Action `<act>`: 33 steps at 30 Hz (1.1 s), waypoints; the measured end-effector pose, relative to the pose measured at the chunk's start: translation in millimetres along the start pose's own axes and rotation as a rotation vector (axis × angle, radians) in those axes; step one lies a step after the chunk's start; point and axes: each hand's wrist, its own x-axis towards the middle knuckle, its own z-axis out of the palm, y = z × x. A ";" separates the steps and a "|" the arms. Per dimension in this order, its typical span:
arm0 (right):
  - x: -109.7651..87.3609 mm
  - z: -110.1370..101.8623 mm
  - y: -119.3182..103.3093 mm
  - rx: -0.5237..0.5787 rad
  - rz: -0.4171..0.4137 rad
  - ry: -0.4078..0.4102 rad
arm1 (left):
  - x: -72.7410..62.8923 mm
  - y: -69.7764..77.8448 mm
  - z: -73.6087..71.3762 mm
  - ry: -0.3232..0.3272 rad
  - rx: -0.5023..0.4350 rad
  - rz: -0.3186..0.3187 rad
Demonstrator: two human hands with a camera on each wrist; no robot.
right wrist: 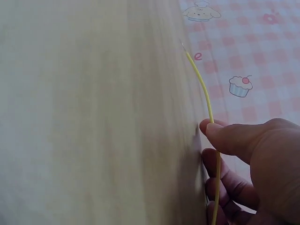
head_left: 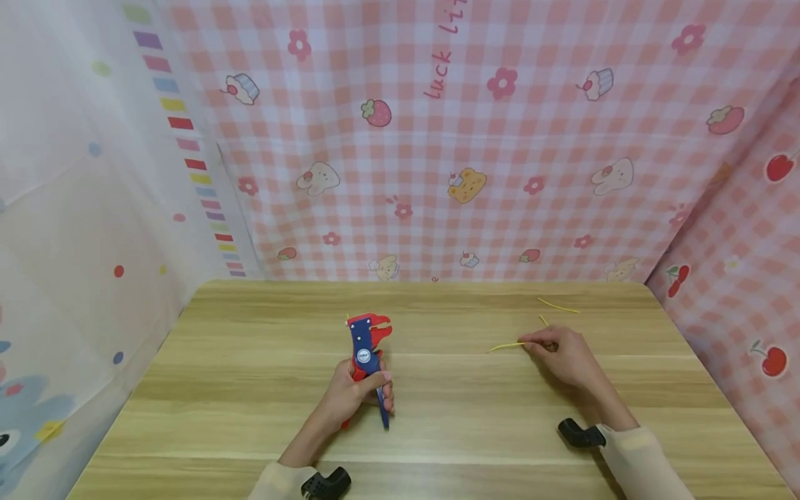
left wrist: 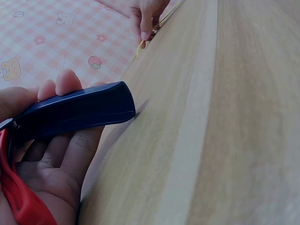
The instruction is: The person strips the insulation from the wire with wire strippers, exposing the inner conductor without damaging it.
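My left hand (head_left: 359, 392) grips a wire stripper (head_left: 364, 340) by its handles, its red jaws uppermost and pointing right. In the left wrist view, the fingers curl round the blue handle (left wrist: 79, 110), with the red handle (left wrist: 23, 201) against the palm. A tiny yellow bit shows behind the tool's head. Farther right, my right hand (head_left: 565, 357) pinches a thin yellow wire (right wrist: 205, 89) between thumb and forefinger, low over the table. The wire's far end shows bare metal strands (right wrist: 182, 44) in the right wrist view.
Another yellow wire (head_left: 559, 305) lies near the table's back edge, beyond the right hand. A short yellow piece (head_left: 543, 320) shows just behind that hand's fingers. The wooden table (head_left: 456, 403) meets a pink checked curtain (head_left: 437, 229) at the back. Black devices sit on both wrists.
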 end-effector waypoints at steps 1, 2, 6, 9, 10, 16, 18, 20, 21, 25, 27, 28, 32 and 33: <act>-0.4 0.7 -0.4 0.000 -0.006 0.003 | -0.1 0.0 -0.1 0.001 0.001 0.001; -0.8 1.5 -0.7 0.000 -0.013 0.005 | -0.3 0.0 -0.1 0.002 0.002 0.002; -1.5 3.2 0.4 -0.006 -0.032 0.018 | -0.5 0.2 0.1 0.000 -0.001 0.004; -1.9 3.9 1.4 -0.007 -0.043 0.026 | -0.5 0.2 0.2 -0.005 -0.003 0.006; -2.0 3.9 1.7 -0.004 -0.044 0.027 | -0.4 0.2 0.3 -0.006 -0.003 0.008; -2.8 0.8 -0.2 0.050 -0.018 0.019 | -0.1 0.1 0.0 -0.007 -0.012 0.017; -3.4 -1.7 -2.1 0.066 0.002 0.014 | -0.2 0.1 0.0 -0.007 -0.011 0.019; -3.8 -4.1 -4.5 0.071 0.018 0.014 | -0.6 0.2 -0.4 -0.008 -0.007 0.022; -3.7 -5.0 -5.2 0.068 0.024 0.017 | -0.6 0.1 -0.5 -0.009 -0.004 0.024; -2.3 -8.5 -6.3 0.066 0.029 0.029 | -0.8 0.1 -0.9 -0.008 0.004 0.025; -1.1 -10.3 -4.9 0.073 0.023 0.037 | -0.8 0.3 -0.7 -0.007 0.004 0.023; -0.9 -11.5 -4.2 0.083 0.023 0.040 | -0.9 0.4 -0.7 -0.006 0.003 0.021; -0.5 -15.4 0.2 0.116 0.030 0.076 | -0.6 0.2 -0.9 -0.008 0.002 0.021; -0.5 -16.1 1.3 0.124 0.038 0.085 | -0.5 0.1 -1.0 -0.009 0.002 0.022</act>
